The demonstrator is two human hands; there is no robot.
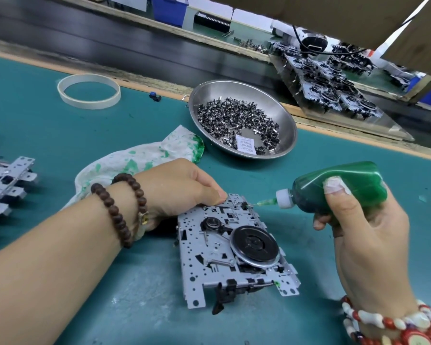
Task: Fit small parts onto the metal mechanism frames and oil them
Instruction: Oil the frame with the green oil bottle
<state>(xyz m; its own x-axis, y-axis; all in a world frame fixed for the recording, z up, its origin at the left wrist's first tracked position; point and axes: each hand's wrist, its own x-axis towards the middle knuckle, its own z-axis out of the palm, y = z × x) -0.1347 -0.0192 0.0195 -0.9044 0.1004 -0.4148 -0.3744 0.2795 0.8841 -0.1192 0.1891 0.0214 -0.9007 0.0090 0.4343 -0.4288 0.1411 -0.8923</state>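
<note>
Now right hand grips oil bottle; left hand steadies frame.

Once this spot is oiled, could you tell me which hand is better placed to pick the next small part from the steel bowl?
Probably the left hand. It only steadies the metal frame's far edge, while the right hand grips the green oil bottle. The steel bowl lies beyond both.

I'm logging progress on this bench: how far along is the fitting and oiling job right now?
Done: green oil already marks the near edge of the metal frame. In hand: the left hand steadies the frame's far corner while the right hand holds the green oil bottle, its needle tip at the far edge. Left: more frames wait at the left, and many small parts remain in the steel bowl.
</note>
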